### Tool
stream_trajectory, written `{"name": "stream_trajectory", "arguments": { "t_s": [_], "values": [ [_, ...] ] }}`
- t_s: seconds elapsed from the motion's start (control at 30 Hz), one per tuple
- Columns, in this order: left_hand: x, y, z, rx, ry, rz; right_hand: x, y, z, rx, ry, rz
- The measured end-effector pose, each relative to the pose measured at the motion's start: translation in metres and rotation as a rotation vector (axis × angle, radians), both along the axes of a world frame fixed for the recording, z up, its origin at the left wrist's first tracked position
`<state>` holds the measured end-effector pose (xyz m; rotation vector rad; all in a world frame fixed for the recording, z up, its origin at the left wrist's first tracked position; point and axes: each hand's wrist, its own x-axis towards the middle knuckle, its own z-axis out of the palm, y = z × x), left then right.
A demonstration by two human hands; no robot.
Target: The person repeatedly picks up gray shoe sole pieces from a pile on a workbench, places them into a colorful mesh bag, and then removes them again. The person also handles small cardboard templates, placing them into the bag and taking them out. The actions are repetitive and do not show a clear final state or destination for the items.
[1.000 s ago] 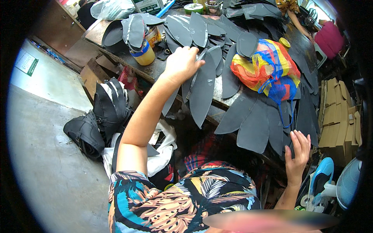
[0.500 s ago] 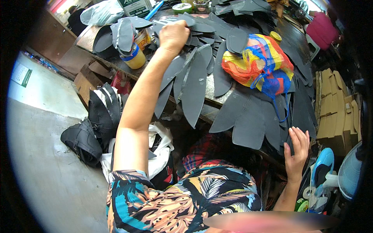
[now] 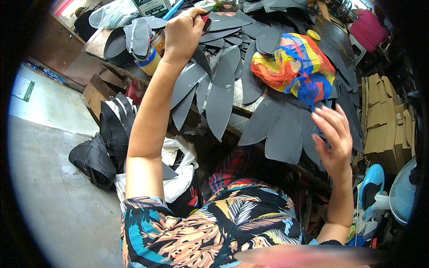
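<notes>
Head view, left hand: we see the left hand (image 3: 183, 35) at the far left of the table (image 3: 237, 107), fingers curled, apparently pinching a red-and-dark piece (image 3: 206, 17) between thumb and fingertips; only a small corner shows, so we cannot tell its outline.
Right hand: the right hand (image 3: 333, 136) hangs at the near right, fingers loosely spread, gripping nothing we can see, just beside the grey panels (image 3: 285, 134); contact we cannot tell.
Grey panels: long, leaf-shaped, fanned and overlapping across the table, several jutting past its near edge; one small panel lies on the net bag (image 3: 277, 71).
Handling: we judge the panels light, bendy but springy, a little slippery against one another, easily creased; the pinched corner looks similarly thin.
Where to hold: we favour the overhanging tips, thumb above and fingers below, lifting one layer at a time.
Edges: the jar (image 3: 149, 66) stands near the left edge, close under the left forearm; the net bag weighs on the right-hand fan, its blue cord near the right fingertips.
Open room: we find a gap between table edge and lap; at the right, cardboard boxes (image 3: 386, 129) and a fan (image 3: 404, 196) crowd the elbow.
</notes>
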<state>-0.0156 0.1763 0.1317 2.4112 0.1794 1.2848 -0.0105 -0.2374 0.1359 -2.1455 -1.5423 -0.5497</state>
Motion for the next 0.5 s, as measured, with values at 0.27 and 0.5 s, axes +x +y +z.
{"name": "stream_trajectory", "arguments": {
  "t_s": [0.27,0.5],
  "values": [
    [-0.009,-0.013,-0.02,0.041,0.146,-0.097,0.067,0.161,0.006,0.399,1.072,0.367],
    [-0.021,-0.022,-0.047,-0.111,0.274,-0.321,0.109,0.265,-0.04,0.349,1.571,0.074]
  ]
}}
